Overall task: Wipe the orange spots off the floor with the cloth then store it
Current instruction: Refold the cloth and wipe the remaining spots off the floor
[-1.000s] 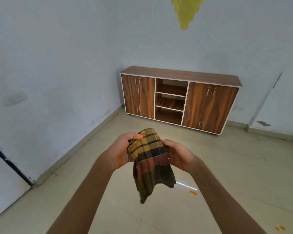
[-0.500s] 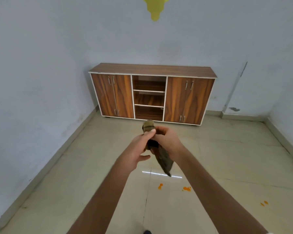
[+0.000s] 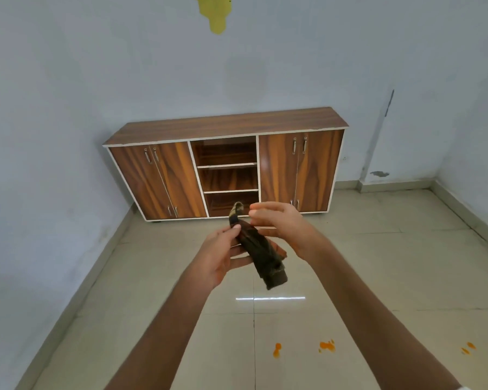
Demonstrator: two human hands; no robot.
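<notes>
A dark plaid cloth (image 3: 261, 256) is bunched into a narrow roll in front of me, above the floor. My left hand (image 3: 223, 256) grips its upper part with thumb and fingers, and one end curls up above the thumb. Just to the right of the cloth, my right hand (image 3: 282, 225) has its fingers curled and lifted beside the tip. Whether it grips the cloth is unclear. Orange spots lie on the tiled floor below my arms: a drop (image 3: 277, 349), a smear (image 3: 327, 346), and another smear (image 3: 468, 348) far right.
A wooden cabinet (image 3: 226, 126) stands against the far wall, with closed doors either side of open middle shelves (image 3: 228, 178). The left wall runs close by. A yellow patch (image 3: 213, 15) marks the wall above. A light streak (image 3: 269, 298) reflects on the tiles.
The cloth went from hanging loose between both hands to a tight bundle in my left hand. My right fingers lifted off its top. The view swung so the cabinet is centred.
</notes>
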